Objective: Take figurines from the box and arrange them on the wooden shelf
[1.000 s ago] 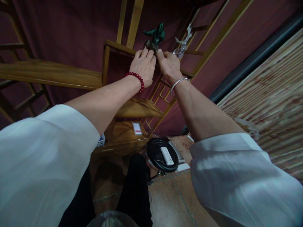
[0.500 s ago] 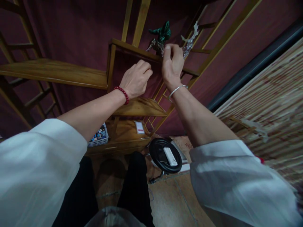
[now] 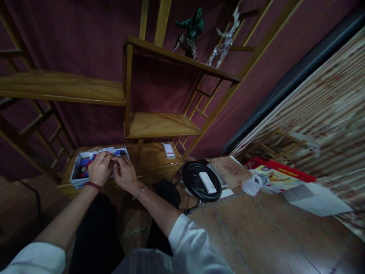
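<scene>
Low over a white basket [image 3: 74, 173] of small coloured items, my left hand [image 3: 100, 167] and my right hand [image 3: 124, 173] meet at the fingertips. The fingers of both are curled inward, and whatever they may hold is hidden. Inside the basket, red and blue pieces show beside my left hand; my hands cover the middle of it. Up on the top shelf stands a figurine with a green hooded top [image 3: 193, 28] and patterned trousers. To its right is a clear, glassy figurine [image 3: 224, 43], standing with nothing touching it.
The wooden shelf unit [image 3: 162, 125] stands against a dark red wall. A white card [image 3: 169, 150] lies on its lowest board. Right of my legs is a round black stool [image 3: 194, 177] bearing a white box [image 3: 207, 182]. Bags and a red-yellow box [image 3: 278, 173] lie on the floor.
Both hands have come down from the top shelf to the basket at lower left. My right hand has left the clear figurine, which now stands free on the shelf.
</scene>
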`<move>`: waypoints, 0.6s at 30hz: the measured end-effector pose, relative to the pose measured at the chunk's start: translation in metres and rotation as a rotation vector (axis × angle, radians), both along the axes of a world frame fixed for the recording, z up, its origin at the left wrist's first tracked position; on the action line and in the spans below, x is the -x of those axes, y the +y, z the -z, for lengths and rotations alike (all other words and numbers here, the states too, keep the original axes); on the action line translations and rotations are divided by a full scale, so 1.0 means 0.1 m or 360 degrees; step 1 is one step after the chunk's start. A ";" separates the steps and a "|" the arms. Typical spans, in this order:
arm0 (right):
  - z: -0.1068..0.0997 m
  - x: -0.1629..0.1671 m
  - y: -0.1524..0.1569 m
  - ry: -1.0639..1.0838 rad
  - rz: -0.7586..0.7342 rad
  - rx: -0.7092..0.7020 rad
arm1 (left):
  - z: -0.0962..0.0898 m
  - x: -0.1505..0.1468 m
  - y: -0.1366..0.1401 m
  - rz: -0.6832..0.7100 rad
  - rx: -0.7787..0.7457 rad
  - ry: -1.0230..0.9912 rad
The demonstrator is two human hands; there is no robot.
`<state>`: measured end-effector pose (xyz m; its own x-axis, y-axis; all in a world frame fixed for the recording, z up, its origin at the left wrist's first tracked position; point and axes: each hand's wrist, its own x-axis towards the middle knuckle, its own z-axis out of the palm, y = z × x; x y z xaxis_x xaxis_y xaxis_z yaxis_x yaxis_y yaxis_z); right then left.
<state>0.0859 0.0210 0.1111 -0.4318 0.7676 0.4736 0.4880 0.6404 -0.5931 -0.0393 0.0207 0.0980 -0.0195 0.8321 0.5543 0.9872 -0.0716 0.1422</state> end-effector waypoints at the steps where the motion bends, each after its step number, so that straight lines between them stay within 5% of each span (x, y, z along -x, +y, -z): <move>1: 0.08 0.05 0.02 0.0015 0.0005 -0.0002 | 0.06 0.04 -0.02 -0.0068 0.0097 0.0035; 6: 0.25 0.23 0.16 -0.0248 0.0043 0.0064 | 0.26 0.15 -0.04 -0.0386 0.0775 0.0033; 10: 0.43 0.33 0.28 -0.0593 0.0090 0.0128 | 0.40 0.17 -0.02 -0.0360 0.1173 -0.0154; 18: 0.75 0.34 0.39 -0.1128 -0.0007 0.0187 | 0.56 0.11 -0.09 -0.0315 0.1119 0.0026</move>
<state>0.0519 0.0596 0.0365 -0.6080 0.7939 -0.0075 0.7789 0.5946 -0.1995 -0.0498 0.0122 0.0420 -0.2028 0.9732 -0.1083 0.9746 0.2113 0.0738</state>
